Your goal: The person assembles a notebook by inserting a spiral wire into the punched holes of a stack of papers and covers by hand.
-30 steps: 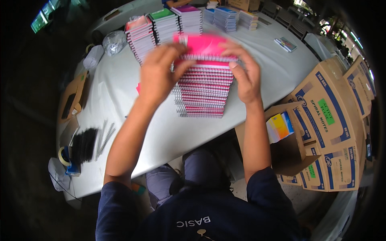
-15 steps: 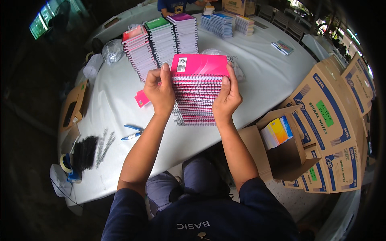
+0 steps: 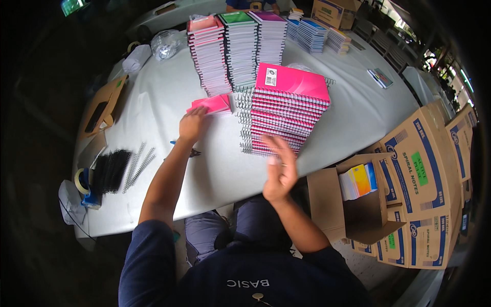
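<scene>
A tall stack of pink spiral notebooks point(image 3: 294, 84) stands in front of me, with loose wire coil ends poking out along its left side. To its left lies a small low pile of pink notebooks point(image 3: 217, 104). My left hand point(image 3: 192, 124) reaches onto that pile, its fingers laid on the top cover's near left edge. Just in front of the tall stack my right hand point(image 3: 281, 171) hovers open and slightly blurred, holding nothing. Pliers point(image 3: 194, 152) with blue handles lie partly hidden behind my left forearm.
Behind stand tall stacks of red, green point(image 3: 238, 19) and purple notebooks. At left are black coils point(image 3: 112, 171), silver coils point(image 3: 139, 166), a tape dispenser point(image 3: 87, 189) and a cardboard piece point(image 3: 105, 105). Right of me are an open carton point(image 3: 325, 204) and stacked cartons point(image 3: 419, 158). A person sits across.
Both hands have let go of the top pink notebook on the tall stack. My left hand moved left onto the small pile; my right hand came down nearer to me. The view has shifted.
</scene>
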Available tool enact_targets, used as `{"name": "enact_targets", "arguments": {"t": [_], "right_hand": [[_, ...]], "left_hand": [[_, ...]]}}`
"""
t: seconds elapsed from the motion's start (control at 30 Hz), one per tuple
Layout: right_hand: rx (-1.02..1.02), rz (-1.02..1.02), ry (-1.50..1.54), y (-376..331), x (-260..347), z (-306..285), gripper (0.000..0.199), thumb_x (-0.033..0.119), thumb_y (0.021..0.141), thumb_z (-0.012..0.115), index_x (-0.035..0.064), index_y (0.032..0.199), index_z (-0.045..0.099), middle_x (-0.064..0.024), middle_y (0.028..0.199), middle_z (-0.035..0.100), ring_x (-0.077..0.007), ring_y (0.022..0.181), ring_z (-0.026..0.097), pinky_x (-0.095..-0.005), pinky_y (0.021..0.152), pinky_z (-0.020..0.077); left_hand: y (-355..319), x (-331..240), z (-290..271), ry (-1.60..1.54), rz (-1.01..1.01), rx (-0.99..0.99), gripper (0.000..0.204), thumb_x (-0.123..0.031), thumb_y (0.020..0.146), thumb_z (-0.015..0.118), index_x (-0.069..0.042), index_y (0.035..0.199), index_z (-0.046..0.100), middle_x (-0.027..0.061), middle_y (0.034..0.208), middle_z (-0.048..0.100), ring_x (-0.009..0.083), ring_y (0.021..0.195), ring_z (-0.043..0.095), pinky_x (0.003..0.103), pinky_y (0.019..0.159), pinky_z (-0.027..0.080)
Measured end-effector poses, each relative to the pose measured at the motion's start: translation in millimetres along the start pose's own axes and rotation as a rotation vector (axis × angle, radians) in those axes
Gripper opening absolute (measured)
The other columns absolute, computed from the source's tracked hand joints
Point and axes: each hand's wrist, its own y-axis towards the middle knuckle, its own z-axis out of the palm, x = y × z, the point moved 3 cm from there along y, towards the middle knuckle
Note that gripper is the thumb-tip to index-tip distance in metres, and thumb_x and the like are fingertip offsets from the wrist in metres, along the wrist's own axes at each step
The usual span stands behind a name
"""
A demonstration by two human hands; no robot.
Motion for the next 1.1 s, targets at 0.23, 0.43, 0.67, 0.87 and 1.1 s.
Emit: {"name": "enact_targets", "arguments": {"t": [0.23,0.43,0.67,0.87,1.1], "right_hand": [[0.206,1.557,0.979,-58.8,-71.0,36.1,0.049,0.025,0.093,0.054,-0.0011,0.131,0.041,-0.0171,0.121,0.055,-0.0239,0.108,0.057,-0.0400,0.094,0.0453],[0.635,0.752,0.388,-48.6,-72.9,51.5,0.033,0.010,0.090,0.056,-0.0028,0.121,0.054,-0.0100,0.111,0.062,-0.0126,0.102,0.056,-0.0277,0.090,0.0451],[0.758,0.580,0.270,-69.0,-91.1,57.8,0.028,0.001,0.086,0.057,-0.0011,0.113,0.061,-0.0079,0.109,0.064,-0.0116,0.101,0.056,-0.0254,0.091,0.0427],[0.681,0.640,0.236,-70.2,-91.0,61.0,0.027,0.003,0.088,0.058,-0.0006,0.114,0.061,-0.0070,0.109,0.063,-0.0105,0.100,0.055,-0.0249,0.089,0.0441],[0.663,0.620,0.232,-72.1,-94.4,60.3,0.027,0.004,0.088,0.059,-0.0010,0.115,0.060,-0.0076,0.109,0.064,-0.0104,0.100,0.055,-0.0247,0.090,0.0437]], "left_hand": [[-125.2,-71.5,-110.3,-0.130,0.432,0.192,0.030,-0.016,0.080,0.064,-0.011,0.109,0.062,0.0080,0.100,0.065,0.0252,0.087,0.062,0.042,0.080,0.046],[-152.9,16.1,-152.8,-0.073,-0.276,-0.012,0.041,-0.026,0.077,0.070,-0.006,0.110,0.059,0.0137,0.108,0.061,0.0338,0.101,0.055,0.042,0.087,0.041],[-180.0,88.5,-132.2,0.105,-0.602,0.004,0.023,-0.025,0.080,0.067,-0.007,0.093,0.067,0.0104,0.093,0.064,0.0290,0.085,0.062,0.038,0.073,0.048],[-167.3,70.4,-158.6,-0.272,-0.571,-0.071,0.023,-0.023,0.083,0.061,-0.007,0.100,0.062,0.0131,0.084,0.063,0.0295,0.078,0.062,0.036,0.071,0.047],[-172.7,-15.4,-134.9,-0.739,-0.537,0.402,0.032,-0.034,0.094,0.047,-0.003,0.089,0.056,0.0129,0.068,0.054,0.0229,0.065,0.054,0.034,0.066,0.043]]}}
